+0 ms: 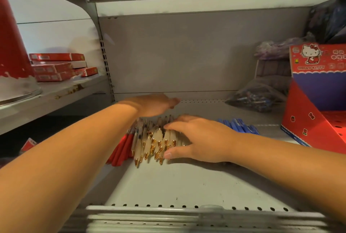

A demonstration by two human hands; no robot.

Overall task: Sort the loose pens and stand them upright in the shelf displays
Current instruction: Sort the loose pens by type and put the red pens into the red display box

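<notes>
Your right grip (198,139) lies flat and wide on the white pens (155,142) piled mid-shelf (177,182), left grip (155,105) wide, blurred, just behind the pile, red pens (121,150) alongside left, blue pens (237,126) right, display box (314,111) far right.

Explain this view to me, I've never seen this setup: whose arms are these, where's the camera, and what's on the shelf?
No machine: these are a person's bare arms, filmed by one wide camera on their head, looking down into a grey shelf. On it lies a pile of clear pens with gold tips, red pens on its left, blue pens on its right. The left hand sits at the pile's far end; the right hand rests flat on top. Neither grips anything. A red display box stands at the right, no pens showing in it.
</notes>
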